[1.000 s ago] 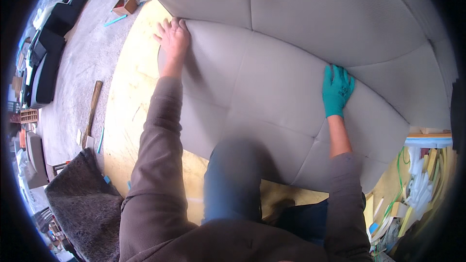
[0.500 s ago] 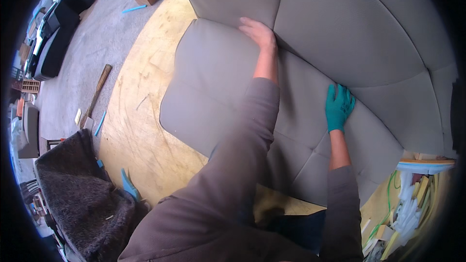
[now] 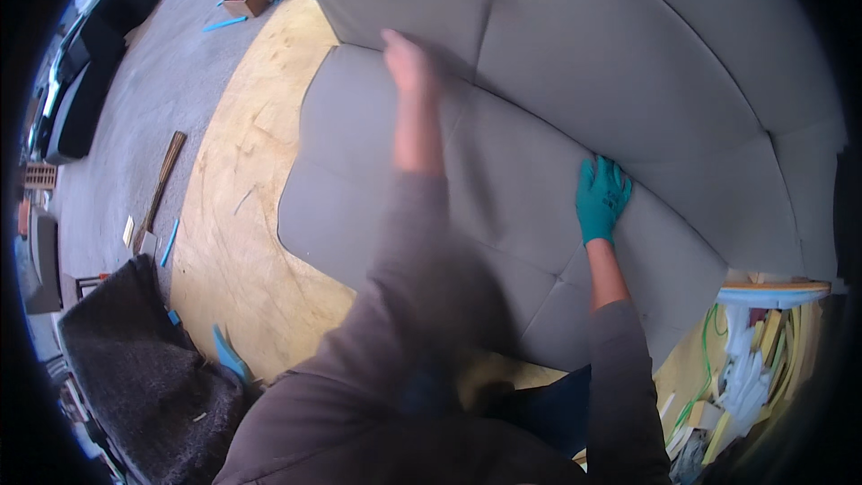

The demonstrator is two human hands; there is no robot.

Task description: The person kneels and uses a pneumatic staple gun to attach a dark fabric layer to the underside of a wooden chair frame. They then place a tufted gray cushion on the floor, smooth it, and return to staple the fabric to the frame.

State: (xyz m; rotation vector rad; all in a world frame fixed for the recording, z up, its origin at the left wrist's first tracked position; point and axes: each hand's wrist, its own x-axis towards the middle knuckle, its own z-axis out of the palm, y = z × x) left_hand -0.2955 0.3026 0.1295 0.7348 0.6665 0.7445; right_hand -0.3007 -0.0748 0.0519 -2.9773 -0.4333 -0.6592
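A grey padded seat (image 3: 359,144) with stitched seams lies in front of me, and a grey padded backrest (image 3: 611,63) rises behind it. My bare left hand (image 3: 410,67) is near the crease where the two meet, toward its left end. Motion blurs this hand, but its fingers look stretched out with nothing held. Farther right, my right hand (image 3: 603,202) wears a teal glove. It lies flat on the seat with its fingertips at the crease, open and empty.
The upholstery stands on a wooden board (image 3: 242,207). At lower left lies a dark fuzzy cloth (image 3: 148,368), near a wooden-handled tool (image 3: 164,181). A small cardboard box (image 3: 247,0) sits at the far left. Scraps and a green cord (image 3: 705,359) are at lower right.
My left hand has slid leftward along the crease, and its arm swung with it. My right hand stays on the same part of the seat. The whole view has shifted slightly.
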